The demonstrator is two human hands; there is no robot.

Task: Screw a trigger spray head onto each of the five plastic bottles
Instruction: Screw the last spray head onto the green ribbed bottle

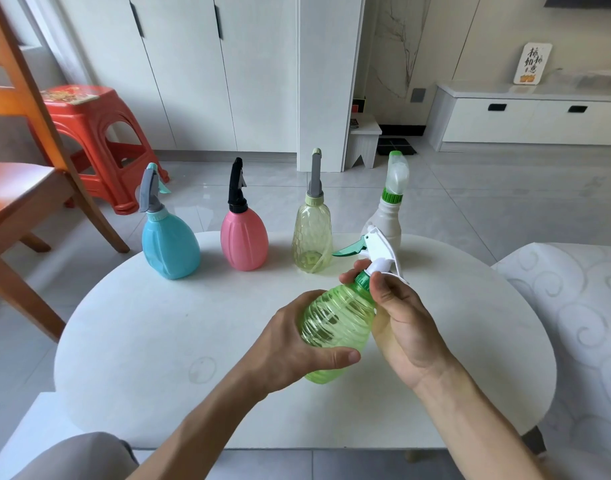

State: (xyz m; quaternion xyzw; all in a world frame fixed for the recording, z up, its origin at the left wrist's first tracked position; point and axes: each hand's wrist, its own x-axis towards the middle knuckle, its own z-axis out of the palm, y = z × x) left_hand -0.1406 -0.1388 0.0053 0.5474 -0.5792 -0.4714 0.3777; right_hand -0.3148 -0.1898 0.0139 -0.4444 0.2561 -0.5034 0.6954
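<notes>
A ribbed clear-green bottle (335, 323) is held tilted above the white round table (165, 334). My left hand (293, 351) wraps its body from below. My right hand (397, 313) pinches the green collar of the white trigger spray head (380, 251) sitting on its neck. Along the table's far edge stand a blue bottle (169, 244) with a grey head, a pink bottle (243, 237) with a black head, a pale yellow bottle (312, 237) with a grey head, and a white bottle (389, 220) with a green-and-white head.
A wooden chair (16, 188) stands at the left with a red plastic stool (100, 133) behind it. A white patterned seat (574, 306) lies to the right of the table. White cabinets line the back wall.
</notes>
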